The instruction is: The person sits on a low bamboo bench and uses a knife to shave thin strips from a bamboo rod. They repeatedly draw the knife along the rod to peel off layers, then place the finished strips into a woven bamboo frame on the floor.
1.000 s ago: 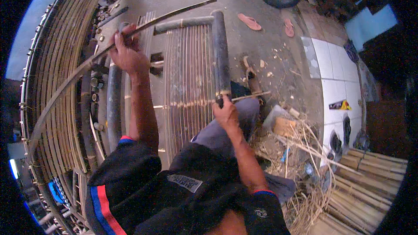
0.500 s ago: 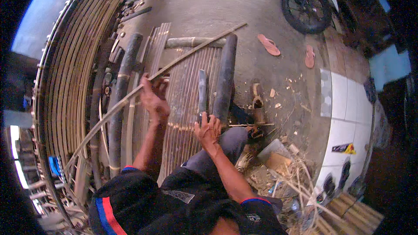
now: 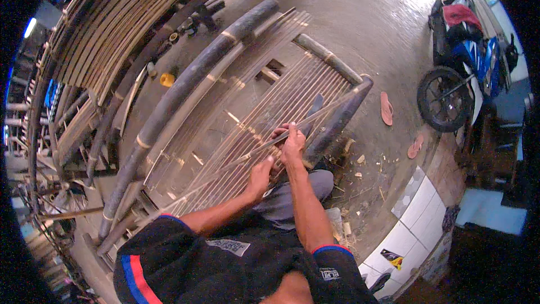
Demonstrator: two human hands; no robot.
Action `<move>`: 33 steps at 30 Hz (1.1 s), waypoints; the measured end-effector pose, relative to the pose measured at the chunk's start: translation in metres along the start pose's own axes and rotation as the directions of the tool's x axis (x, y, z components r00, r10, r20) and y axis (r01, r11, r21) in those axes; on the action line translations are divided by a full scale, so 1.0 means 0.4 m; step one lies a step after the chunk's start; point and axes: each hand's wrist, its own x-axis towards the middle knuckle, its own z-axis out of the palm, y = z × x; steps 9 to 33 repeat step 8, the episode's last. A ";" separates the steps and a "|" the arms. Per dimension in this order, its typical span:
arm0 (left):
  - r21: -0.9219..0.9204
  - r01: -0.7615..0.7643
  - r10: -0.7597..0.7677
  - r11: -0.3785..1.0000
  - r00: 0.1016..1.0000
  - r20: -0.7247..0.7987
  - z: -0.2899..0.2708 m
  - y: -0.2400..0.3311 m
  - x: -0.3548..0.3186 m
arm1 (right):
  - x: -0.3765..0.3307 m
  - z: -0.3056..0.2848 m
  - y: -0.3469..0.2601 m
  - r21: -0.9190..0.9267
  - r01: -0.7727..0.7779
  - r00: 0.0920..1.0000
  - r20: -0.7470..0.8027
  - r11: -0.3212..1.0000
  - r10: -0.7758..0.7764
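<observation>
A long thin bamboo strip [image 3: 315, 114] runs diagonally over a slatted bamboo frame [image 3: 264, 101] with thick dark poles along its sides. My left hand [image 3: 260, 175] grips the strip low down near my knee. My right hand [image 3: 292, 142] is closed on a dark-bladed knife [image 3: 313, 114] pressed against the same strip, just above the left hand. Both hands sit close together over the frame's near right corner.
Stacked bamboo slats [image 3: 107, 39] curve along the left. A small yellow object [image 3: 167, 79] lies beside a pole. Two sandals [image 3: 387, 108] and wood chips [image 3: 360, 163] lie on the concrete floor; a motorcycle [image 3: 467, 62] stands at the right, white tiles [image 3: 416, 214] below it.
My left hand has slid down the strip toward my right hand. The knife now rests on the strip. The view has swung, so the frame lies slanted.
</observation>
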 end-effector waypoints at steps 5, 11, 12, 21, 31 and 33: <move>0.517 -0.595 0.720 0.616 0.691 -0.063 -0.180 -0.092 -0.148 | 0.039 0.000 0.067 -0.126 -0.034 0.999 0.016 0.991 0.036; 0.772 -0.347 0.668 0.533 0.733 -0.131 -0.326 -0.188 -0.185 | 0.061 0.014 0.098 -0.150 -0.065 0.995 0.072 0.987 0.076; 0.772 -0.347 0.668 0.533 0.733 -0.131 -0.326 -0.188 -0.185 | 0.061 0.014 0.098 -0.150 -0.065 0.995 0.072 0.987 0.076; 0.772 -0.347 0.668 0.533 0.733 -0.131 -0.326 -0.188 -0.185 | 0.061 0.014 0.098 -0.150 -0.065 0.995 0.072 0.987 0.076; 0.772 -0.347 0.668 0.533 0.733 -0.131 -0.326 -0.188 -0.185 | 0.061 0.014 0.098 -0.150 -0.065 0.995 0.072 0.987 0.076; 0.772 -0.347 0.668 0.533 0.733 -0.131 -0.326 -0.188 -0.185 | 0.061 0.014 0.098 -0.150 -0.065 0.995 0.072 0.987 0.076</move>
